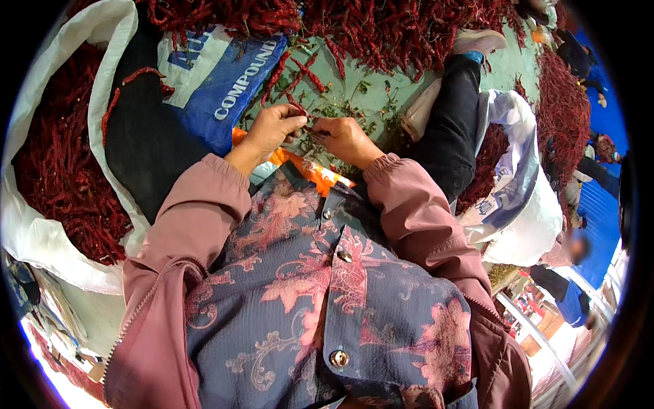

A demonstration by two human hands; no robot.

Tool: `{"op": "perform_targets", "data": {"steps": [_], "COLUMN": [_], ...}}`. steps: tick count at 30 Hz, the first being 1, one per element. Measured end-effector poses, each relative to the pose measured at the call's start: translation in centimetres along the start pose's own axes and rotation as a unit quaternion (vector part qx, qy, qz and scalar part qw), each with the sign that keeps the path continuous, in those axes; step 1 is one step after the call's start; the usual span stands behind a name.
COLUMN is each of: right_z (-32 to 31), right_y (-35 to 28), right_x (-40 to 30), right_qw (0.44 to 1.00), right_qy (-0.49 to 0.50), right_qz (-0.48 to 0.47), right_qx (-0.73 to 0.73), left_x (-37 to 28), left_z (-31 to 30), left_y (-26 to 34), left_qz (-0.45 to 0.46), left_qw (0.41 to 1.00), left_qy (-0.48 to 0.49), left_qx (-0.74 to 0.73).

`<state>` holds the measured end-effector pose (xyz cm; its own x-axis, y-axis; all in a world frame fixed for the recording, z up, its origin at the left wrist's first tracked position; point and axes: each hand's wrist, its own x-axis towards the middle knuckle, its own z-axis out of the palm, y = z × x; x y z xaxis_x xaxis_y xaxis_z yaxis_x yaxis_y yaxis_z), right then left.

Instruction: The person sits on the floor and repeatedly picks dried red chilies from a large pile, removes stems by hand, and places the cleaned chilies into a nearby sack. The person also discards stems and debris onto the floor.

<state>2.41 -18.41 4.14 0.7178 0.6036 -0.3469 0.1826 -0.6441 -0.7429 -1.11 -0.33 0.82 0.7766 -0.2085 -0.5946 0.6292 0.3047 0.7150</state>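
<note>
My left hand (273, 130) pinches a dried red chili pepper (296, 105) by its lower end, its body pointing up and away from me. Close against it is my right hand (350, 138), its thumb and fingers closed on a thin grey object (319, 135) at the chili's near end. That object is too small and too covered to name. Below both hands, several loose dried chilies (309, 74) and scattered stems and leaf bits (360, 110) lie on the pale green floor (378, 66).
A large heap of dried chilies (388, 30) spreads ahead. White woven sacks holding chilies stand at my left (36, 240) and right (531, 220). A printed blue and white sack (219, 87) lies between my legs. Other people (577, 245) sit at far right, near another chili heap (567, 117).
</note>
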Motion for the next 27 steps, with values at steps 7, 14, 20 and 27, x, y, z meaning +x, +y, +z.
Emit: {"op": "perform_targets", "data": {"steps": [7, 14, 20, 27], "right_z": [1.0, 0.5, -1.2, 1.0], "right_y": [-1.4, 2.2, 2.8, 4.5], "right_x": [-0.1, 0.7, 5.3, 6.4], "right_qw": [0.999, 0.987, 0.955, 0.965], "right_qy": [0.001, -0.001, 0.125, 0.145], "right_qz": [0.048, 0.128, 0.119, 0.13], "right_qx": [0.016, -0.101, -0.242, -0.174], "left_x": [-0.4, -3.3, -0.4, 0.3], "left_z": [-0.5, 2.0, -1.1, -1.7], "left_y": [-0.6, 1.7, 1.0, 0.0], "left_qz": [0.015, 0.258, 0.038, 0.025], "left_qw": [0.999, 0.948, 0.974, 0.991], "left_qy": [-0.005, -0.062, -0.037, 0.014], "left_qx": [-0.049, 0.178, -0.221, -0.128]}}
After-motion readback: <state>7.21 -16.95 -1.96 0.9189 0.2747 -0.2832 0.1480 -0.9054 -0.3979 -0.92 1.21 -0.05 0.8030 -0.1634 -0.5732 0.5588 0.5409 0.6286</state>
